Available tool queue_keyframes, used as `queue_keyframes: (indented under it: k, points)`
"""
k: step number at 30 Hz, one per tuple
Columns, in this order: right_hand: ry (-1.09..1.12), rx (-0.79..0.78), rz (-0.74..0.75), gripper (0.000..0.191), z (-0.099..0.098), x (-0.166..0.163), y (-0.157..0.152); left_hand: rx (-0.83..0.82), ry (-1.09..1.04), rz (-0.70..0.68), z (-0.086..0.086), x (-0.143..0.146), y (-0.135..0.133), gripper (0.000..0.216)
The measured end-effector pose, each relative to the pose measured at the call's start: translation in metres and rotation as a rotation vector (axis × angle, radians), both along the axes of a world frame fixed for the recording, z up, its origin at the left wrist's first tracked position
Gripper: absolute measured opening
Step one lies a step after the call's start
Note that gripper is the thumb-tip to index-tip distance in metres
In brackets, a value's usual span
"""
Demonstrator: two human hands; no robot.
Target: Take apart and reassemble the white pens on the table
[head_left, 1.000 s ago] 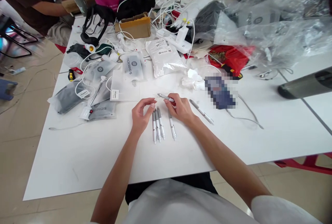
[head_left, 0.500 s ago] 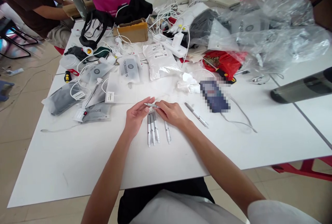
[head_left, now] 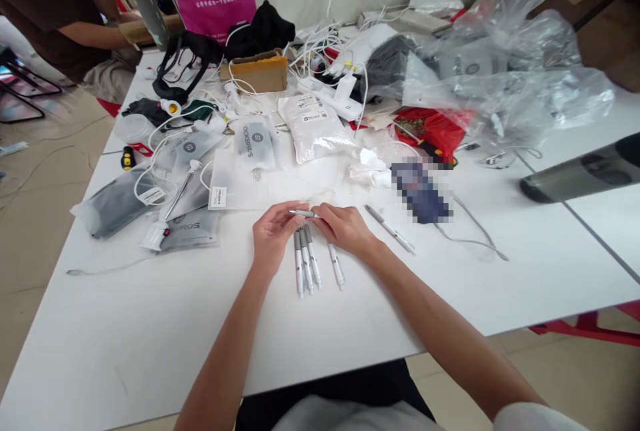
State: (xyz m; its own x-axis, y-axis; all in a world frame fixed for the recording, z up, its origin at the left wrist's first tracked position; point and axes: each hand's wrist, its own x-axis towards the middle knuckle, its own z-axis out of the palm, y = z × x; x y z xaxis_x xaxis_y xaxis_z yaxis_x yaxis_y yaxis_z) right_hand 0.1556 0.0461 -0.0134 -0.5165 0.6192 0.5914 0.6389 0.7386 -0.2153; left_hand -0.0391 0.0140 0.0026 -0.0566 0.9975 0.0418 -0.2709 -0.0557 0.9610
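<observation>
A white and grey pen (head_left: 305, 213) lies level between my two hands, above the table. My right hand (head_left: 347, 228) is closed on its rear end, which the fingers partly hide. Around the tip end curl the thumb and fingers of my left hand (head_left: 275, 231), closed on the pen. Just below, three similar pens (head_left: 307, 261) rest side by side on the table. One more pen (head_left: 337, 267) sits slightly apart, its upper end hidden under my right hand. Another loose pen (head_left: 390, 229) lies slantwise to the right of that hand.
The white table (head_left: 125, 331) carries clutter at the back: packaged pouches (head_left: 257, 142), a white parcel (head_left: 317, 128), a cardboard box (head_left: 257, 72), cables and clear plastic bags (head_left: 500, 84). A blurred-out phone-like object (head_left: 420, 192) and a dark bottle (head_left: 575, 174) are rightward. Another person (head_left: 65, 24) is at the far left.
My left fingers have drawn in around the pen's tip end; they were straighter before. The whole view has shifted a little, so things appear lower. The pens on the table keep their arrangement.
</observation>
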Motion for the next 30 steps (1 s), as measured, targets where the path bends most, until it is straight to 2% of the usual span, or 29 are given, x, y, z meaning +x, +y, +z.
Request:
queue_keyframes:
  k: [2, 5, 8, 10, 14, 19, 26, 30]
  points:
    - [-0.011, 0.005, 0.009, 0.020, 0.001, 0.003, 0.000, -0.013, 0.024, 0.006, -0.001, 0.000, 0.000, 0.031]
    - [-0.026, 0.002, 0.015, 0.020, 0.002, 0.005, 0.000, 0.026, 0.053, 0.009, 0.000, 0.000, 0.000, 0.041]
    - [-0.020, -0.001, 0.021, 0.021, 0.005, 0.005, -0.001, 0.028, 0.096, -0.071, 0.003, 0.001, -0.001, 0.026]
    - [-0.023, -0.009, 0.035, 0.023, 0.007, 0.004, -0.001, 0.005, 0.085, -0.065, 0.005, 0.003, -0.002, 0.021]
    - [-0.023, -0.041, 0.017, 0.023, 0.002, 0.004, 0.001, 0.012, 0.013, -0.006, 0.005, 0.007, -0.004, 0.022]
    - [0.032, -0.066, -0.008, 0.016, -0.012, 0.005, 0.001, 0.019, 0.029, 0.001, 0.003, 0.010, -0.005, 0.025]
    - [0.011, -0.001, -0.002, 0.021, 0.004, 0.000, -0.002, 0.053, -0.003, 0.020, 0.002, 0.011, -0.004, 0.032]
    - [0.045, -0.001, 0.005, 0.020, 0.000, -0.001, 0.000, 0.051, -0.021, -0.002, 0.002, 0.012, -0.005, 0.037]
